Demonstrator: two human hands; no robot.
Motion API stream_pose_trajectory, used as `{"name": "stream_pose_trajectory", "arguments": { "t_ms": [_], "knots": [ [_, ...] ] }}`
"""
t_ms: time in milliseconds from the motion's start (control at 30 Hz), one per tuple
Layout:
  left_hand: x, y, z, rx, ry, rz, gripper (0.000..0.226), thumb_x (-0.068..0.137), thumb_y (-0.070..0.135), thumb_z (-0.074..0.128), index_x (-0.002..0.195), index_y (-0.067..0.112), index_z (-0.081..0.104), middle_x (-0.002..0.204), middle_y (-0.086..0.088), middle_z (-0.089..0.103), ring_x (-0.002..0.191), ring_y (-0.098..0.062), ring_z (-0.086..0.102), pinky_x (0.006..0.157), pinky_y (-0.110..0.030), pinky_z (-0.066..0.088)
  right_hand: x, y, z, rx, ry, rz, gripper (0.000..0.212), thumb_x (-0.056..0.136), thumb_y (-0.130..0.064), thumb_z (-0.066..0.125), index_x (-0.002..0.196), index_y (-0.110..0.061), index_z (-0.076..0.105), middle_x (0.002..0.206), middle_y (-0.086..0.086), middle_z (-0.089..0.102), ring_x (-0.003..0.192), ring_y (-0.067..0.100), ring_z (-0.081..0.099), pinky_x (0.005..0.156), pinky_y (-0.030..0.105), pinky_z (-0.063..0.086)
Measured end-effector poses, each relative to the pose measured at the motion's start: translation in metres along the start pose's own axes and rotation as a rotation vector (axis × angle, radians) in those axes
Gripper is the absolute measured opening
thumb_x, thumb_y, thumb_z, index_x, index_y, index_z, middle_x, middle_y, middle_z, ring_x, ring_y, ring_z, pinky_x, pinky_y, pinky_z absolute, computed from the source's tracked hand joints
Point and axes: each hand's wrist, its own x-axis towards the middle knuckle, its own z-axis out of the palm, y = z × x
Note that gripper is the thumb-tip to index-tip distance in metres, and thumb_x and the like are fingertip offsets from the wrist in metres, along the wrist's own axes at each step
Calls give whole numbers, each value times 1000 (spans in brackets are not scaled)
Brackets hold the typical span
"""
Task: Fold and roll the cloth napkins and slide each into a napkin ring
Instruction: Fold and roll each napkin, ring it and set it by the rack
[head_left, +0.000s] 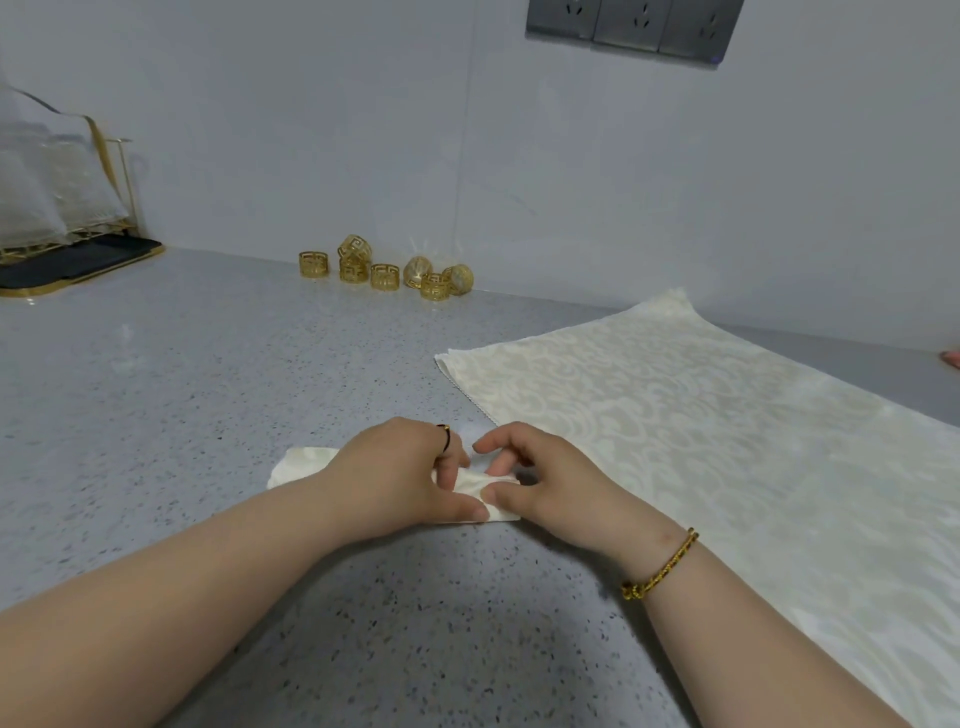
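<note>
Nearest cam: two bare forearms coming in from bottom edge onto speckled grey counter (208, 389), gold bracelet (662, 569) on R wrist. Hands meeting mid-frame over folded napkin (301, 462), a narrow cream strip lying flat on counter just ahead of the person.

L hand (400, 467): thumb + fingertips pinching strip near its R end, dark band on one finger. R hand (540, 483): thumb pressed on same end, curled fingers nipping the fold from far side. Both gripping cloth, neither idle. No clear roll visible; prob. only starting, but hidden under fingers, so can't tell how many turns.

Key relation: long axis of strip L–R across the body, free tail poking out to the left past L hand. Grip at R end, so prob. rolling leftward along that axis, w/ L hand sitting over the unrolled length & needing to shift along.

Napkin rings (387, 270): gold, clustered at foot of wall, well apart from both hands, ahead & slightly L. L hand a bit nearer for that reach, by the look of it.

Flat cloth (675, 415), patterned cream, spread to the R, near R hand; can't tell if touching the strip.
</note>
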Motion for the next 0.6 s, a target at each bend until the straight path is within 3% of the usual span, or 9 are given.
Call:
{"name": "stream_pose_trajectory", "arguments": {
  "t_ms": [133,233,333,433,500,600],
  "knots": [
    [-5,2,7,46,99,-11,37,75,47,65,67,33,32,76,14,53,67,1,45,60,-13,31,-2,3,1,79,30,-25,32,82,-4,61,90,-30,45,78,-14,52,80,6,49,75,12,38],
    [-4,4,7,3,105,-38,31,76,46,65,86,39,36,86,20,55,84,-5,53,65,-16,36,-6,6,1,199,85,-63,35,79,0,64,85,-31,48,79,-12,57,76,-3,53,76,8,41],
    [-3,-1,6,-2,97,-57,39,79,45,63,116,39,49,109,19,60,105,-4,53,70,-15,36,-6,10,-4,203,326,-100,28,81,-4,62,83,-30,53,86,-15,60,81,-8,54,79,5,41],
    [-1,-13,0,15,110,-89,34,81,44,62,114,36,58,114,19,61,107,-3,53,71,-10,34,-4,13,-9,9,429,-27,19,87,-12,55,97,-28,55,99,-20,53,93,-4,48,78,3,35],
    [2,-25,-7,38,119,-130,30,82,43,61,111,35,60,113,18,62,106,-5,54,74,-18,36,-3,20,-8,-114,366,22,24,89,-13,53,112,-20,55,110,-15,51,102,-2,42,76,-4,28],
    [9,-47,-18,84,146,-189,26,83,43,60,107,35,61,111,16,63,103,-7,54,71,-20,33,0,25,-5,-222,284,74,25,90,-14,52,114,-15,56,122,-7,51,112,3,43,78,1,24]
  ]
}}
